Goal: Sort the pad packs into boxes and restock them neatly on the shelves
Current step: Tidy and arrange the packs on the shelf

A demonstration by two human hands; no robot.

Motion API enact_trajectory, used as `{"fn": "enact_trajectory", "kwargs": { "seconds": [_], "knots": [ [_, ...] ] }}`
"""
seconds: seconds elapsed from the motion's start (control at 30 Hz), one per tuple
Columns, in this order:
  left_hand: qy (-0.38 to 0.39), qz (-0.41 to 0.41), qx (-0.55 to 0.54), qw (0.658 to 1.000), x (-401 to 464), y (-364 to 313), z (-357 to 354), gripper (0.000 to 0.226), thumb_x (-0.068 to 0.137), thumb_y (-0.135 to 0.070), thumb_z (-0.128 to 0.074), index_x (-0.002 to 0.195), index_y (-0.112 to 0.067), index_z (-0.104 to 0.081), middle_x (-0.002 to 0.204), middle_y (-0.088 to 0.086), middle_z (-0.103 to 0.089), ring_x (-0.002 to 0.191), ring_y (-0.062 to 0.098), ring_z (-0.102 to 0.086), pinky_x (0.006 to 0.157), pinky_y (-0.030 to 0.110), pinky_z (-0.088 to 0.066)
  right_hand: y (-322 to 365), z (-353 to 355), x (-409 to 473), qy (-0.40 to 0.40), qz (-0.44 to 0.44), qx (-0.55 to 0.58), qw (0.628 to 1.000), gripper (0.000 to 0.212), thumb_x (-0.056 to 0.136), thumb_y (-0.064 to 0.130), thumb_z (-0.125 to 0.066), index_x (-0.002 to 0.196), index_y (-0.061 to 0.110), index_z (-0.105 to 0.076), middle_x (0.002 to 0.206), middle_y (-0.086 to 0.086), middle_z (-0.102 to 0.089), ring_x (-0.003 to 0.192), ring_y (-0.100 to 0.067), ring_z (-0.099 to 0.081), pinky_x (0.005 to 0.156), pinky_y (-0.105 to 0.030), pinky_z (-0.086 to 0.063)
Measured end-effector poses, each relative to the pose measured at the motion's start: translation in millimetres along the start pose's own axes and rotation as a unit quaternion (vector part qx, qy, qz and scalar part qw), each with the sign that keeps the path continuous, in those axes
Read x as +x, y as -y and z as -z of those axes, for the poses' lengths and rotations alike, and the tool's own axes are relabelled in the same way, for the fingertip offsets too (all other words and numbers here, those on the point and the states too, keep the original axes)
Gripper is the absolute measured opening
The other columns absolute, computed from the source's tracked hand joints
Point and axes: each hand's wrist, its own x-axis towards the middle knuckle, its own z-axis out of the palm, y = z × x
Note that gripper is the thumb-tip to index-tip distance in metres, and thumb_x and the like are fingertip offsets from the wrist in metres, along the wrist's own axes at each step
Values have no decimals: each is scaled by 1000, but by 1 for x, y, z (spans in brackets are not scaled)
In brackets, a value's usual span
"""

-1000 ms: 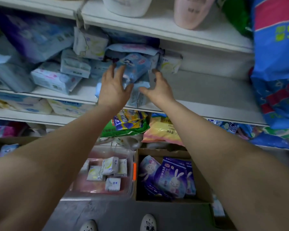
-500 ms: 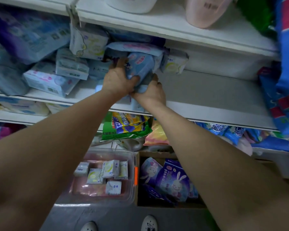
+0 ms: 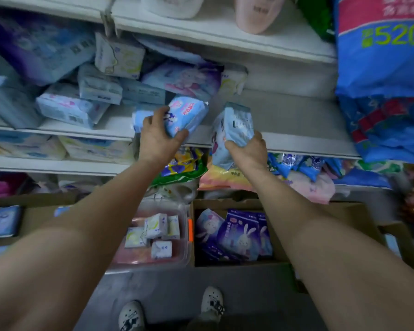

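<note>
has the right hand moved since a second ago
Yes. The right hand has pulled back from the pile toward the white shelf's front edge, now holding a pale blue pad pack clear of the stack.

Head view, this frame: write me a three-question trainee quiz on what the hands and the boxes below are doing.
1. True or false: the left hand grips a light blue pad pack that still lies on the shelf.
2. What does the right hand hold? A) a pink bottle B) a pale blue pack held in front of the shelf edge C) nothing
3. Fill in: the purple rabbit packs sit in the ____ box, right of the clear plastic bin of small white packs.

Key: 1 true; 2 B; 3 cardboard.
</note>
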Motion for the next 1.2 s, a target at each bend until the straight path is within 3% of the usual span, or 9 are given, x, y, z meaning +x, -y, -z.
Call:
{"fn": "enact_trajectory", "kwargs": {
  "seconds": [0.13,0.27,0.43,0.57,0.67,0.77,0.87,1.03,1.2],
  "knots": [
    [21,32,-31,999,-47,24,15,78,68,-51,-64,138,-21,-46,127,16,-48,117,32,-51,100,39,-43,-22,-3,-57,20,30,65,997,69,71,40,-70,134,20,-47,124,-3,-59,110,-23,-59,89,-30,-48],
    [42,92,-22,995,-102,66,30,75,71,-44,-71,138,-19,-47,127,17,-46,115,32,-50,92,28,-37,-41,-23,-111,76,36,94,992,79,72,48,-63,144,39,-32,138,0,-52,118,-19,-55,98,-37,-48],
    [47,191,1,980,-160,130,61,73,74,-42,-73,138,-18,-47,130,20,-45,118,36,-48,99,39,-40,-55,-66,-160,188,39,26,981,59,88,30,-65,143,35,-43,141,1,-49,123,-14,-48,97,-29,-41],
    [26,271,5,962,-196,174,96,70,73,-42,-73,135,-19,-50,125,21,-48,113,39,-52,97,42,-45,-44,-112,-187,247,7,-38,968,60,86,37,-65,142,36,-45,143,-1,-50,127,-22,-49,98,-30,-41],
    [3,329,4,944,-212,206,124,78,62,-53,-60,133,-21,-52,123,20,-49,110,40,-53,99,43,-44,-30,-147,-203,279,11,-81,957,66,79,49,-62,141,36,-45,145,-4,-47,131,-26,-44,105,-33,-39],
    [-35,345,16,938,-217,232,152,76,63,-52,-60,131,-16,-55,117,23,-53,112,38,-50,96,39,-41,-12,-174,-219,304,10,-113,946,73,73,57,-58,142,37,-44,145,-3,-49,127,-26,-49,103,-35,-42],
    [-80,354,21,932,-210,249,183,75,70,-49,-65,134,-12,-51,121,27,-48,116,39,-47,99,39,-39,3,-196,-228,315,19,-104,943,64,84,47,-62,144,34,-44,142,0,-52,124,-25,-52,99,-30,-42],
    [-94,296,39,950,-191,262,216,86,82,-40,-73,150,-7,-30,153,22,-23,141,32,-25,113,36,-24,30,-211,-239,330,16,4,944,61,80,42,-62,140,37,-49,131,1,-58,111,-20,-59,94,-36,-50],
    [18,282,27,959,-173,236,195,53,94,-27,-60,140,-6,-46,133,21,-56,124,34,-50,90,32,-36,37,-186,-232,346,30,32,937,42,90,32,-59,130,40,-51,116,6,-58,92,-5,-57,70,-26,-50]
  ]
}}
